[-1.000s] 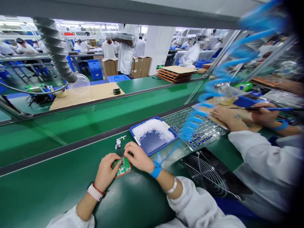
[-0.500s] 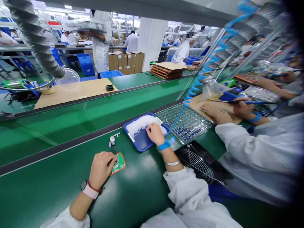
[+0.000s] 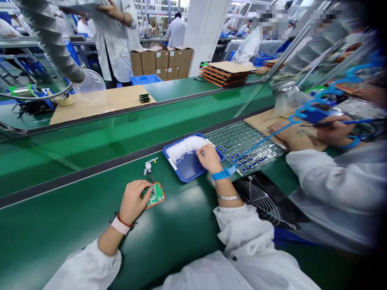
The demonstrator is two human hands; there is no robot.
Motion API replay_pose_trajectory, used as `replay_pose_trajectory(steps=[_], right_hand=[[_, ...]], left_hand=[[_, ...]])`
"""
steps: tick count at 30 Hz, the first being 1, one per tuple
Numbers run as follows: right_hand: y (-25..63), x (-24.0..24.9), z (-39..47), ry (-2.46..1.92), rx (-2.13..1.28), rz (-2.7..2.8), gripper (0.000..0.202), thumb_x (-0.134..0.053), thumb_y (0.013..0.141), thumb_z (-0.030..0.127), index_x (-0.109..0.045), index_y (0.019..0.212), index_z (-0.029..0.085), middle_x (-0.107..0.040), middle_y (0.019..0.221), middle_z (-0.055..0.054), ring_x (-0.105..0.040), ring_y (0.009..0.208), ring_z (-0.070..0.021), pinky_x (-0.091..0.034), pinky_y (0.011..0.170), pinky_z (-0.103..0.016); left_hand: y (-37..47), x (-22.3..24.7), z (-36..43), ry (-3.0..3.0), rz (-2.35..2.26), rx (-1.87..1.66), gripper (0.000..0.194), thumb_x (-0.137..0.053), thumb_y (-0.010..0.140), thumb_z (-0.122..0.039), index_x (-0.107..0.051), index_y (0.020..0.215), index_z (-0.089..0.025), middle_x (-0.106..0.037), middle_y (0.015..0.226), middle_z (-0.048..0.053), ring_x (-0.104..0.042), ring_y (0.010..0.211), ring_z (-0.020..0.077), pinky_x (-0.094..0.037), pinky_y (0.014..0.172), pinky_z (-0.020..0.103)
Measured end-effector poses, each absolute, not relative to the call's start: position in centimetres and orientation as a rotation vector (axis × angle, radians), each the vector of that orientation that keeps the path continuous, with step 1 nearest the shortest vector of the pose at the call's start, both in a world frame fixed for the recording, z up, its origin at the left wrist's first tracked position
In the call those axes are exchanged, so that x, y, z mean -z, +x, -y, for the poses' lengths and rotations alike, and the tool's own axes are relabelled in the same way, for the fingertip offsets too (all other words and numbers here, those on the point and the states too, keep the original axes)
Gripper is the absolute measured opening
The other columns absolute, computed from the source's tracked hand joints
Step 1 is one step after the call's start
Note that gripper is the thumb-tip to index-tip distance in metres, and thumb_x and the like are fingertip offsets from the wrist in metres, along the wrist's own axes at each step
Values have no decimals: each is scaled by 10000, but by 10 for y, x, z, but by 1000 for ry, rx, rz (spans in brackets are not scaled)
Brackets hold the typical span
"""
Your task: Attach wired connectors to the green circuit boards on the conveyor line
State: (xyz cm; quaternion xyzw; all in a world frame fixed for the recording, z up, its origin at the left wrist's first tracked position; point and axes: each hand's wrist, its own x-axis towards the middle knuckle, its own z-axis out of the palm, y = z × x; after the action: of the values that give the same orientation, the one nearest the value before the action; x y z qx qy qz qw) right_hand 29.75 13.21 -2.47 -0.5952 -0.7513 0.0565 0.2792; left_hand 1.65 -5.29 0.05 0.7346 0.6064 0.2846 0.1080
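Note:
A green circuit board (image 3: 157, 194) with an orange rim lies flat on the green bench. My left hand (image 3: 134, 199) is closed on its upper left side, thumb and fingertips together over the board. Short wires run from the board to a small white connector piece (image 3: 148, 168) beyond it. Over the right part of a blue tray (image 3: 189, 174), my right hand (image 3: 209, 158) is closed in a pinch; anything between its fingertips is too small to make out. Tiny white pieces (image 3: 184, 147) are heaped along the tray's far side.
Right of the tray lies a clear plastic sheet of small parts (image 3: 246, 147). Nearer is a black fan with a wire guard (image 3: 260, 199). A co-worker's hand (image 3: 335, 127) holds a pen-like tool. A blue coiled cord (image 3: 272, 139) crosses the right side.
The view has shifted, so the bench things appear slightly right and higher. Both hands keep their places at the board and over the tray. The blue cord now stretches farther right.

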Motion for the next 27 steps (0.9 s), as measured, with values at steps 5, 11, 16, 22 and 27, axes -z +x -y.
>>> replay_pose_trajectory(steps=[5, 11, 16, 22, 27], right_hand=[[290, 25, -138, -1597, -177, 2050, 118, -532, 774, 170, -618, 704, 132, -571, 825, -98, -513, 855, -211, -396, 815, -327], [285, 24, -139, -1615, -184, 2106, 140, -530, 775, 164, -622, 675, 129, -568, 794, -86, -507, 806, -188, -383, 775, -295], [283, 13, -134, -1638, -176, 2108, 160, -494, 774, 117, -571, 635, 137, -547, 807, -92, -495, 818, -197, -379, 783, -319], [230, -11, -77, -927, -538, 2109, 136, -449, 838, 149, -510, 719, 172, -525, 911, -82, -492, 926, -188, -395, 861, -344], [181, -7, -19, -608, -957, 2186, 127, -449, 838, 106, -480, 739, 181, -498, 971, -66, -488, 965, -158, -419, 855, -307]], left_hand=[[16, 2, 53, 2160, -1743, -845, 197, -470, 885, -322, -627, 924, -210, -671, 952, 54, -585, 907, 197, -410, 802, 350], [15, 4, 53, 2167, -1695, -885, 194, -462, 883, -298, -627, 925, -206, -663, 933, 66, -552, 921, 205, -418, 816, 372], [15, 4, 52, 2139, -1688, -942, 191, -469, 879, -300, -634, 903, -207, -664, 916, 63, -554, 907, 207, -426, 819, 378], [19, 2, 51, 2032, -1676, -1039, 169, -513, 862, -310, -648, 888, -212, -676, 909, 53, -580, 901, 201, -456, 814, 353], [21, 2, 51, 1900, -1682, -1151, 168, -513, 862, -280, -661, 889, -206, -670, 943, 56, -588, 922, 189, -465, 825, 339]])
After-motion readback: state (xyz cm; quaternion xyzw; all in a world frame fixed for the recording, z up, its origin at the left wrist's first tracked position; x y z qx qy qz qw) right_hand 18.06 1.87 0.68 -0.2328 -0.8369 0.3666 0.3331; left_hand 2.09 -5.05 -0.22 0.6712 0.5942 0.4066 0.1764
